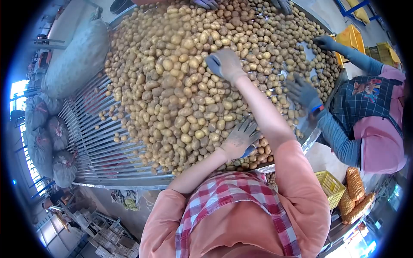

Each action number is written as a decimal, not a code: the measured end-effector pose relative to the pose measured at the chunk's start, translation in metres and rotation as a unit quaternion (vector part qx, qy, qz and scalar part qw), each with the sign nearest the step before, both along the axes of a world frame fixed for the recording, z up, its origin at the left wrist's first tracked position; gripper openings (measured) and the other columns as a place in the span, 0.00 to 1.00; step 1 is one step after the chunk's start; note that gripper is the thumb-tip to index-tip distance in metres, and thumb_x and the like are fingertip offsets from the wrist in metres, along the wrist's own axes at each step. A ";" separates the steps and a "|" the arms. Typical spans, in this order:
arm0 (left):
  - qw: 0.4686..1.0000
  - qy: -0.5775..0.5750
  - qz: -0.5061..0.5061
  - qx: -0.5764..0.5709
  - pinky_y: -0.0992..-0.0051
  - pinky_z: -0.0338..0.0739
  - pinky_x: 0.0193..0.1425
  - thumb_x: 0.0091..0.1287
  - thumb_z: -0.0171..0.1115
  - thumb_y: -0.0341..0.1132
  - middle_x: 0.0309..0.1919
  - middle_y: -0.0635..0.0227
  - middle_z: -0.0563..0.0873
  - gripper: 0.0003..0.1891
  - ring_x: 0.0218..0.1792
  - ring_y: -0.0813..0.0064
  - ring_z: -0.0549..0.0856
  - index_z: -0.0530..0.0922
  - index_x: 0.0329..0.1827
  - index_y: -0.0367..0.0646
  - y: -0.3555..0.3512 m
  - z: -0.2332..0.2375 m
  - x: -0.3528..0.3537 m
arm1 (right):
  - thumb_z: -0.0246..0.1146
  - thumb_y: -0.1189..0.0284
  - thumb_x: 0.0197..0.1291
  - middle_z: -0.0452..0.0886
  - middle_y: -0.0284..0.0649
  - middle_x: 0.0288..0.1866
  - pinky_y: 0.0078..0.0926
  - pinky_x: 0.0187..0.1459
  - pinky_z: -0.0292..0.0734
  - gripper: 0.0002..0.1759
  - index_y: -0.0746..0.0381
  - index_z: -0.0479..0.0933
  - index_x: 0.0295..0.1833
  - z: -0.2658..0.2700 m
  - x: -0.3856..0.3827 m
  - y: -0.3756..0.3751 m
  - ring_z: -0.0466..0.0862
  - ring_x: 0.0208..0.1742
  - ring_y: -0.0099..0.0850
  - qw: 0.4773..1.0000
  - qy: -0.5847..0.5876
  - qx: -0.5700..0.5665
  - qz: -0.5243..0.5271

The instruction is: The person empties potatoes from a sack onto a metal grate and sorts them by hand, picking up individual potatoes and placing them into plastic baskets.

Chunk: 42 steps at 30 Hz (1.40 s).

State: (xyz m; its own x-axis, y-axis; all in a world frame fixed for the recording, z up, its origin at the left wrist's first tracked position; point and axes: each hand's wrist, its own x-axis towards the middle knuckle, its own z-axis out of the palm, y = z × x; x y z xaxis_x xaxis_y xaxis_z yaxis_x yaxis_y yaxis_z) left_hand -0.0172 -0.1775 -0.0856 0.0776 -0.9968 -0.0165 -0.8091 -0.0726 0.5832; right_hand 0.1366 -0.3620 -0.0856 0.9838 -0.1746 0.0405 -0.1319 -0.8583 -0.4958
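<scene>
Steel table [97, 142]: shows slats at the left end.
Potatoes [185, 99]: lie heaped across the table's middle and right.
Left hand [240, 139]: rests, gloved, on potatoes by the table's near edge, fingers extended and apart; cannot tell of any hold under the palm.
Right hand [226, 65]: reaches onto potatoes at the table's middle, fingers bent down; cannot tell closure or contents.
Co-worker [370, 107]: extends 2 gloved arms over the table's right end.
Pale sack [79, 58]: lies at the table's far left corner.
</scene>
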 end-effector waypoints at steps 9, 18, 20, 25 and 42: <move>0.990 0.053 -0.128 -0.027 0.62 0.65 0.68 0.67 0.55 0.46 0.57 0.59 0.78 0.17 0.66 0.60 0.71 0.81 0.50 0.44 0.034 -0.001 -0.031 | 0.65 0.71 0.54 0.77 0.45 0.32 0.42 0.41 0.70 0.09 0.63 0.74 0.27 -0.009 -0.212 0.033 0.77 0.37 0.47 0.992 -0.127 0.013 -0.013; 0.954 -0.145 0.233 -0.117 0.58 0.73 0.47 0.57 0.58 0.33 0.35 0.55 0.80 0.06 0.42 0.54 0.79 0.78 0.34 0.41 0.039 0.103 0.130 | 0.65 0.65 0.55 0.74 0.52 0.62 0.54 0.66 0.59 0.27 0.64 0.72 0.60 -0.020 -0.301 0.094 0.69 0.65 0.54 0.959 -0.076 -0.062 -0.266; 0.848 -0.300 0.400 -0.179 0.58 0.74 0.52 0.62 0.56 0.32 0.43 0.50 0.83 0.13 0.47 0.49 0.81 0.80 0.46 0.36 0.054 0.093 0.188 | 0.60 0.56 0.60 0.61 0.51 0.74 0.63 0.70 0.46 0.39 0.62 0.60 0.73 -0.027 -0.293 0.103 0.61 0.72 0.53 0.943 0.133 -0.155 -0.262; 0.810 -0.181 0.549 -0.098 0.64 0.77 0.51 0.61 0.59 0.38 0.43 0.52 0.84 0.20 0.42 0.59 0.83 0.79 0.55 0.41 0.091 0.027 0.275 | 0.51 0.48 0.64 0.57 0.56 0.75 0.70 0.70 0.32 0.41 0.69 0.60 0.72 -0.045 -0.259 0.049 0.54 0.76 0.57 0.933 0.117 -0.180 -0.289; 0.736 0.449 0.477 -0.170 0.75 0.74 0.58 0.66 0.64 0.30 0.59 0.62 0.78 0.25 0.53 0.75 0.79 0.71 0.66 0.35 0.111 0.108 0.084 | 0.64 0.78 0.55 0.76 0.53 0.59 0.38 0.62 0.69 0.30 0.65 0.69 0.66 0.061 -0.165 0.087 0.74 0.62 0.49 0.971 -0.165 0.173 -0.015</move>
State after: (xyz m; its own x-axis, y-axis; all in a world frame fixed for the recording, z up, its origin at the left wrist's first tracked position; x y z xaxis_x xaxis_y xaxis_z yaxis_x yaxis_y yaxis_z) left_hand 0.0666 -0.0663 0.0222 0.8554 -0.4532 -0.2507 0.2391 -0.0837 0.9674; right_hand -0.0280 -0.2751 -0.0248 0.9213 -0.2623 0.2872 0.0612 -0.6314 -0.7730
